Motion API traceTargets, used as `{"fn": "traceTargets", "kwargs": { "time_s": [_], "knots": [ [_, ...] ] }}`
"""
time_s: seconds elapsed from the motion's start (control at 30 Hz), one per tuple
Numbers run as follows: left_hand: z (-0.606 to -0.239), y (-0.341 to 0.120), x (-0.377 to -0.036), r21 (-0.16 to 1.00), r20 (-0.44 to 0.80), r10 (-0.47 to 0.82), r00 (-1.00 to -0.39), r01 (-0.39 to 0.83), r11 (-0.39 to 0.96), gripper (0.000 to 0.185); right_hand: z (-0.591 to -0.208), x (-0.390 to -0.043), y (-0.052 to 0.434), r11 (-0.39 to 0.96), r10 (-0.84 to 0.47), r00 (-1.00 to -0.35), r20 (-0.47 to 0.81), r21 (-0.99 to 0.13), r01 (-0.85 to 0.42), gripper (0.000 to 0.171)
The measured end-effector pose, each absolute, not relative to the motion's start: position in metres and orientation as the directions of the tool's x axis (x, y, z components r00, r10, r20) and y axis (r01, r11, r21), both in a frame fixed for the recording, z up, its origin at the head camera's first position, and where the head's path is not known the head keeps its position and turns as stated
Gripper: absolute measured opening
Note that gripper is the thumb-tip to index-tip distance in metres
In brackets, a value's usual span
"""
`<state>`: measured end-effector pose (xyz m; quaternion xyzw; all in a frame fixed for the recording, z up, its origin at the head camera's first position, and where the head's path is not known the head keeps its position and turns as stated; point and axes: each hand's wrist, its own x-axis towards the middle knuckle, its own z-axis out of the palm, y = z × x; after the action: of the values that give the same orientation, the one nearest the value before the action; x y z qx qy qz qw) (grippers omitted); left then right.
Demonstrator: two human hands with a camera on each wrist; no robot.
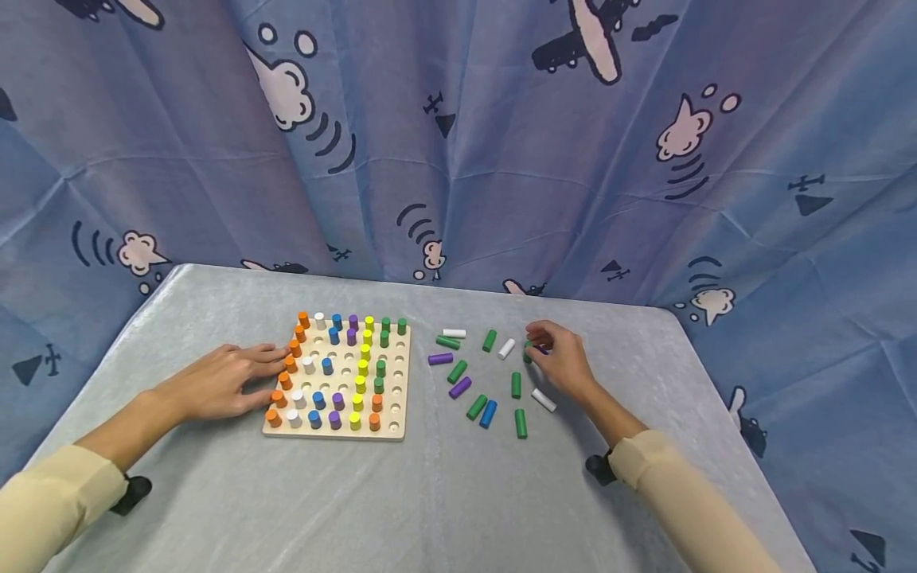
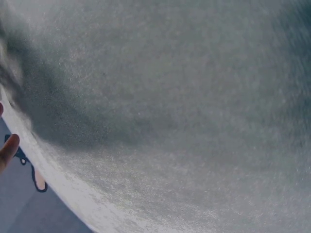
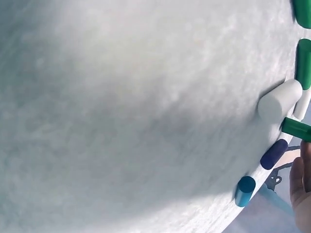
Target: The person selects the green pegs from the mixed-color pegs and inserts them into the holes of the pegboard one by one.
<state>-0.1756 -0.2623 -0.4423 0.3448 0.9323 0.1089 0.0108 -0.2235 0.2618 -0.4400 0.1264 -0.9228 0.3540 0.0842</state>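
Observation:
A pale wooden pegboard (image 1: 400, 382) stands on the left part of the table, with rows of orange, white, blue, purple, yellow and green pegs upright in its holes. My left hand (image 1: 228, 380) lies flat beside it, fingers stretched out to the board's left edge. My right hand (image 1: 562, 358) is at the right side of the loose pegs, thumb and fingers pinching a green peg (image 1: 528, 352). That green peg (image 3: 295, 128) shows at the fingertips in the right wrist view. A purple peg (image 1: 542, 349) lies partly hidden by the right fingers.
Loose pegs lie between board and right hand: several green pegs (image 1: 516, 385), white pegs (image 1: 544, 399), purple pegs (image 1: 461, 387) and a blue peg (image 1: 488, 414). A grey cloth covers the table (image 1: 458, 501). Behind it hangs a blue patterned curtain (image 1: 501, 159).

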Motion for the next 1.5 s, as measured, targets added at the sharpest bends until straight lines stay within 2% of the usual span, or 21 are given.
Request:
{"fn": "traceTargets", "kwargs": {
  "time_s": [0.37,0.8,0.93,1.5],
  "knots": [
    [-0.442,-0.262,-0.176,0.208,0.058,0.66,-0.749,0.655,0.726,0.052,-0.427,-0.231,0.242,0.717,-0.207,-0.94,0.27,-0.612,-0.334,0.026],
    [-0.444,-0.265,-0.176,0.206,0.061,0.66,-0.749,0.656,0.726,0.052,-0.411,-0.243,0.184,0.658,-0.279,-0.918,0.283,-0.64,-0.397,0.022],
    [-0.444,-0.266,-0.178,0.209,0.081,0.672,-0.736,0.672,0.711,0.051,-0.412,-0.244,0.167,0.627,-0.298,-0.912,0.283,-0.662,-0.411,0.019],
    [-0.439,-0.263,-0.176,0.215,0.056,0.657,-0.752,0.652,0.727,0.051,-0.421,-0.239,0.109,0.554,-0.312,-0.903,0.294,-0.716,-0.424,0.019]
  ]
}}
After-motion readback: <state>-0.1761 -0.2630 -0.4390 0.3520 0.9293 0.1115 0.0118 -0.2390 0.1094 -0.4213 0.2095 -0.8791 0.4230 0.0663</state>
